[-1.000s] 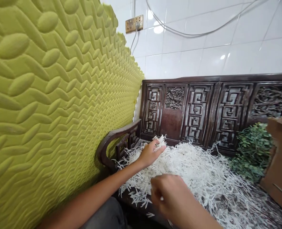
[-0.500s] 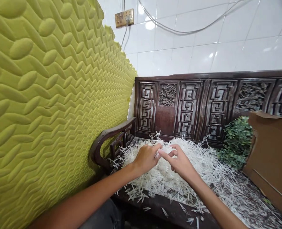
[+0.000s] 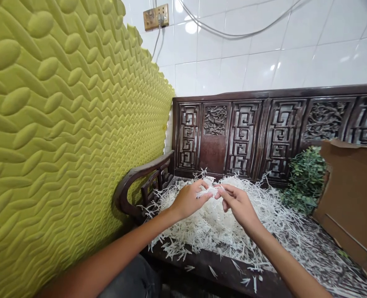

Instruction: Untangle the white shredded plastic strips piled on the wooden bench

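Note:
Above a heap of white, branching, plastic-looking sprigs [image 3: 214, 231], my two hands meet close together. My left hand [image 3: 190, 199] is closed on a small bunch of white sprigs [image 3: 213, 191], whose thin tips poke out between thumb and fingers. From the other side my right hand [image 3: 237, 203] pinches the same bunch with thumb and forefinger, its other fingers curled. The exact shape of the held pieces blurs into the white heap behind them.
The heap lies on a dark carved wooden bench [image 3: 214, 155] with a curved armrest [image 3: 140, 174]. Yellow textured foam matting [image 3: 78, 136] stands upright at left. Green artificial foliage [image 3: 306, 180] and a brown cardboard box [image 3: 348, 207] are at right. Several loose sprigs lie along the front edge.
The fingers have shifted around the bunch: my left thumb and fingers have spread slightly, showing more white sprigs. My right fingertips have drawn in from above. The view has tilted slightly.

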A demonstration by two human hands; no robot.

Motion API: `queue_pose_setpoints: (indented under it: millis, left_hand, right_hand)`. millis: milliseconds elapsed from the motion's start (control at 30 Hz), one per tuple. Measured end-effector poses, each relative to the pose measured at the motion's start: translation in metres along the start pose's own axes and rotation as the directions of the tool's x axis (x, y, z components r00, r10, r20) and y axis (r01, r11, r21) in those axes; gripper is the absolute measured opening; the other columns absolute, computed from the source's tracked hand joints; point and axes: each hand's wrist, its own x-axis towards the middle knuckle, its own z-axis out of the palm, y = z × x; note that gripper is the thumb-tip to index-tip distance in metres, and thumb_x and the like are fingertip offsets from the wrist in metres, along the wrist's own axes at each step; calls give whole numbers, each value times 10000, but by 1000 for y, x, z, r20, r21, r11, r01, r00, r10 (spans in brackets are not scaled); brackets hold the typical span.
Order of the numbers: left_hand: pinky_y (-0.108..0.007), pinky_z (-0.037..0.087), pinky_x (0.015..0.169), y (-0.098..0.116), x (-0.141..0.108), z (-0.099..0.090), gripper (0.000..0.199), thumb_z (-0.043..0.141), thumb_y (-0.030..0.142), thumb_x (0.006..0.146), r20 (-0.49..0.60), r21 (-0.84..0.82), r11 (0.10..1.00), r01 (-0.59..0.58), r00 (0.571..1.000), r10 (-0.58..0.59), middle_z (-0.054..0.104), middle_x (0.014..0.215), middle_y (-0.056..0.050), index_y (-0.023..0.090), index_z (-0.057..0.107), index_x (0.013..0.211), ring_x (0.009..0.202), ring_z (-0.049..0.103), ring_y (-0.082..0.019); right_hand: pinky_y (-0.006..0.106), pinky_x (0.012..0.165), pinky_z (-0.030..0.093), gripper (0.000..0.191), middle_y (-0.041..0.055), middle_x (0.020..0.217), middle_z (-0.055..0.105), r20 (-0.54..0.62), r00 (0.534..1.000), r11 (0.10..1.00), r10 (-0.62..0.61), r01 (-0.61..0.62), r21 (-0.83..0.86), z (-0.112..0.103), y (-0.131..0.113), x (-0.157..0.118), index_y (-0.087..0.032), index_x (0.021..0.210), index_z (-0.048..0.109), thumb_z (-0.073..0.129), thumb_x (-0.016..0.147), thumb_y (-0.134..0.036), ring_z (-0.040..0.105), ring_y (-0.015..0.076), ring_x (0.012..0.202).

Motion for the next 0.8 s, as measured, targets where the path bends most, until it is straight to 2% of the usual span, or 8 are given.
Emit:
queue_pose_setpoints:
  millis: [133, 233, 400, 567, 800]
  left_hand:
    - [-275, 452, 783, -1, 2, -4, 319, 451, 447, 916, 13, -102, 995, -23, 1000, 25, 692, 933, -21, 198, 650, 933, 870, 624, -184]
    - [-265, 448, 754, -3, 3, -4, 348, 435, 442, 923, 1, -101, 995, -4, 1000, 4, 689, 852, -10, 191, 660, 839, 818, 619, -169]
    - [-264, 449, 677, -8, 3, 1, 308, 606, 492, 808, -19, -33, 999, 27, 999, -27, 701, 834, -18, 199, 680, 866, 751, 623, -175]
    - [-246, 443, 629, -7, 0, 5, 318, 663, 454, 765, 38, -44, 999, -27, 999, 28, 713, 947, -31, 201, 686, 957, 787, 633, -178]
    - [-253, 446, 699, -5, 3, 1, 182, 646, 310, 792, 73, 34, 987, -159, 985, 156, 722, 875, -10, 198, 696, 926, 779, 641, -164]
  right_hand:
    - [255, 484, 391, 368, 30, 691, 609, 54, 998, 999, 37, -37, -8, -3, 2, 2, -136, 865, 643, 600, 807, -497, 450, 99, 475]
    - [249, 502, 394, 338, 17, 618, 580, 97, 991, 995, 96, -96, -9, -4, -1, 2, -134, 814, 651, 596, 818, -467, 456, 100, 480]
    - [236, 504, 432, 362, 64, 853, 648, 139, 950, 959, 281, -283, 0, -2, -12, -3, -143, 809, 650, 606, 820, -503, 502, 90, 538]
    - [237, 497, 463, 445, 94, 988, 653, 159, 896, 908, 415, -420, -6, 0, -12, -3, -151, 932, 638, 670, 766, -563, 529, 99, 591]
    - [237, 538, 481, 471, 110, 911, 634, 253, 889, 920, 381, -391, -11, -3, -9, -4, -103, 828, 664, 670, 769, -570, 513, 109, 648]
